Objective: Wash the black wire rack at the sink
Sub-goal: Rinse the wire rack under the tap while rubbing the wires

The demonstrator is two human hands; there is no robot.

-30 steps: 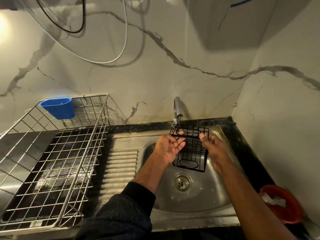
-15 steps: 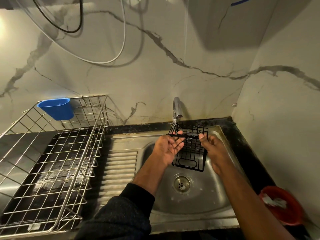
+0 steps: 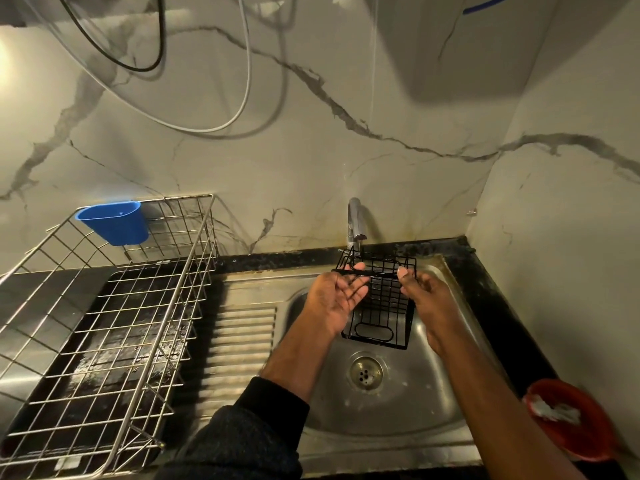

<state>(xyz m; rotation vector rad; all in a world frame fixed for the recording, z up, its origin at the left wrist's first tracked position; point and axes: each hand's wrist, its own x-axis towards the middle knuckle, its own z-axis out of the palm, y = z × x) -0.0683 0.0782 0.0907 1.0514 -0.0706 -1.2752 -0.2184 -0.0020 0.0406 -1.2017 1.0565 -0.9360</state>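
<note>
The black wire rack (image 3: 381, 303) hangs over the steel sink (image 3: 374, 417) bowl, its upper end just under the tap (image 3: 356, 221). My left hand (image 3: 334, 299) is at its left side, palm up, fingers spread and touching the top rim. My right hand (image 3: 427, 296) grips the rack's right edge, thumb on the top rim. The rack's lower end points toward the drain (image 3: 366, 372). I cannot tell whether water runs from the tap.
A large steel wire dish basket (image 3: 114, 306) with a blue plastic cup (image 3: 114, 223) hooked on its back rim stands on the left counter. A red bowl (image 3: 571, 420) with something white inside sits at the front right. Marble walls close in behind and on the right.
The rack and both hands have hardly shifted; the rack sits a touch higher toward the tap. The grip looks the same.
</note>
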